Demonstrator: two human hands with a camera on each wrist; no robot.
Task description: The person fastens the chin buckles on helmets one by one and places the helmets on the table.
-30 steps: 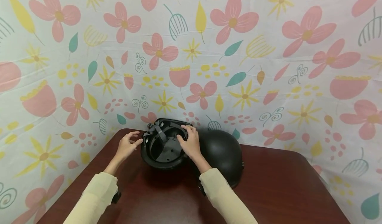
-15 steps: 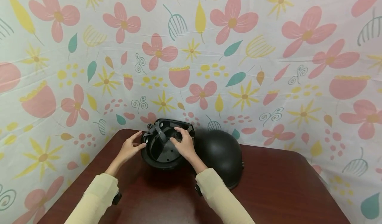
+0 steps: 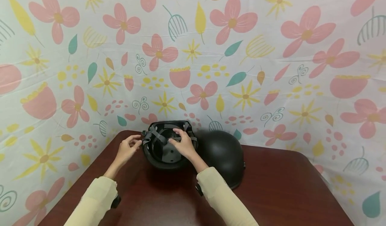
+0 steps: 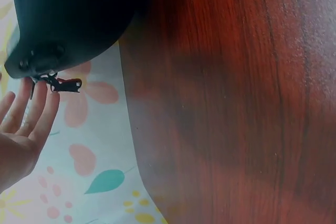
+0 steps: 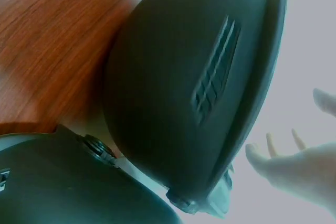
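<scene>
A black helmet [image 3: 169, 164] lies upside down on the table, its padded inside and grey chin straps [image 3: 157, 134] facing up. My left hand [image 3: 125, 150] is at its left side, fingertips right at the rim. In the left wrist view, the straight fingers of that hand [image 4: 26, 129] reach a small dark buckle [image 4: 68, 85] below the helmet's edge. Over the helmet's opening is my right hand [image 3: 184, 146], thumb and fingers spread apart. The right wrist view has this hand [image 5: 302, 169] beside the rim, grasping nothing, and the ridged shell [image 5: 163, 72] in front.
A second black helmet [image 3: 224, 157] sits dome up, close against the right of the first. Both stand on a dark red-brown wooden table [image 3: 277, 185]. Behind the table hangs a flower-patterned cloth [image 3: 253, 68].
The upturned helmet has turned slightly, and more strap now shows on its right side. My right hand has shifted left and down over the opening; the left hand has drawn back slightly.
</scene>
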